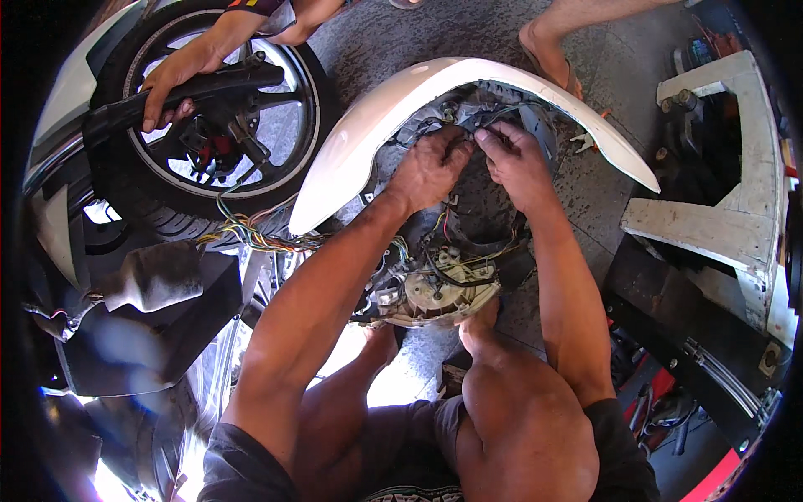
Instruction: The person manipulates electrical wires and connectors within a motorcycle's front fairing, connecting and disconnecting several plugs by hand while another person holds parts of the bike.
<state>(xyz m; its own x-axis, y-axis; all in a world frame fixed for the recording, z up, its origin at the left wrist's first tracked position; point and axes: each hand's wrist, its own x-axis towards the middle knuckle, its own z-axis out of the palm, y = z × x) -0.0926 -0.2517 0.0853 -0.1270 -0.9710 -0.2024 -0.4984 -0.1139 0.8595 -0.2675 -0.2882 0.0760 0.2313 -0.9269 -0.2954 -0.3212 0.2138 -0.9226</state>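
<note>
A curved white scooter cowl (pixel 355 125) stands in front of me, its hollow inner side facing me. My left hand (pixel 431 167) reaches inside its upper part, fingers closed in a pinch near dark wiring. Beside it, my right hand (pixel 519 163) is also closed, thumb and fingertips pressed together. The fingertips of both hands almost meet; what they grip is too small and hidden to make out. Below my hands, close to my feet, lies a whitish round instrument housing (pixel 443 289) with wires on it. A multicoloured wire bundle (pixel 259 234) runs leftward from it.
A motorcycle wheel (pixel 288 125) is at the upper left, where another person's hand (pixel 171 88) rests on a black tube (pixel 201 88). Someone's bare foot (pixel 552 63) is beyond the cowl. A worn white stand (pixel 744 184) and a black box (pixel 669 309) line the right side.
</note>
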